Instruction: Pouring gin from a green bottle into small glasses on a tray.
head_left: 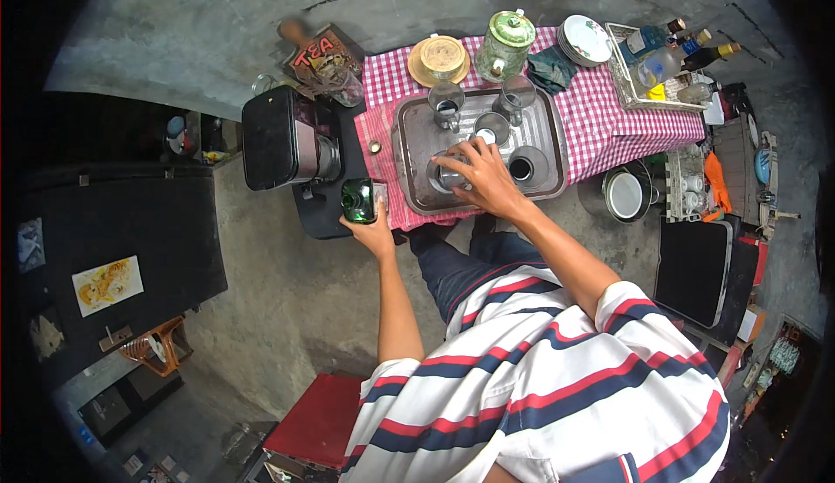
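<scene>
Left hand (374,232) wraps around a green bottle (357,201), left of a tray (477,101); right hand (480,173), fingers curved, grips 1 clear glass (442,177) on the tray, which sits on checkered cloth (596,126).

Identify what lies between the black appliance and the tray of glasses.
The head view shows part of the black stand, then red-checked cloth bearing one small round object, between the black appliance and the tray.

Left-side fisheye on my head, looking steeply down: red-and-navy-striped white shirt (539,379) nearest, my bare right hand (478,177) farther off.
</scene>
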`<state>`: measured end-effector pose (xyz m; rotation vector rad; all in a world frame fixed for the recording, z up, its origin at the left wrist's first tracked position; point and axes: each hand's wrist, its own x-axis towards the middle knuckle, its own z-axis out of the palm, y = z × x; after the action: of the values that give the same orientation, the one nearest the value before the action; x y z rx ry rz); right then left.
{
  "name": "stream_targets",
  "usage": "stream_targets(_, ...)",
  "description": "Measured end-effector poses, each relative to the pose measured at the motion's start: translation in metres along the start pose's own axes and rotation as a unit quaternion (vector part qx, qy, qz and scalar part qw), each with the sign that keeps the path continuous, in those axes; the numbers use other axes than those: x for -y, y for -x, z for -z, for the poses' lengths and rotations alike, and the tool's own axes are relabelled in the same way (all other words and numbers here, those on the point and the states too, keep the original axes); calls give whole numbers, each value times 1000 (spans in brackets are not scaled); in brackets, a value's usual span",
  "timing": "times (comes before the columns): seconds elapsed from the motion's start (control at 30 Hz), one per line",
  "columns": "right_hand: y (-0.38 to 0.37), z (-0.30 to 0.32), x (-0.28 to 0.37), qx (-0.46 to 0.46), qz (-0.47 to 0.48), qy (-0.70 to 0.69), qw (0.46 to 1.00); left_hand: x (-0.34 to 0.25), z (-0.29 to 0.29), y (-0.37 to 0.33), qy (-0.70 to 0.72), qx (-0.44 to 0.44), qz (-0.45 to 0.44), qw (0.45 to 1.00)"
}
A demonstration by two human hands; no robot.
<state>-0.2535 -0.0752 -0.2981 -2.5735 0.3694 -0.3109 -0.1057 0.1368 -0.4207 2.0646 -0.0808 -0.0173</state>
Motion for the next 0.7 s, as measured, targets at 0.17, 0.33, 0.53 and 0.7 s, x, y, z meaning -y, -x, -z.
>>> stream_targets(0.17,-3,9,5,-26,6,-17,1000,3,0,-1,8,0,-16,1000)
stream_targets(0.33,-2,13,4,-29,8,-22,999,3,0,-2,1,1,-13,1000)
stream_targets(0.53,7,17,-3,-94,-19,-133,986,3,-3,-1,8,-15,-16,1000)
stream_targets(0.7,18,41,0,-156,-67,-265,949,3,-2,-1,14,-14,-19,1000)
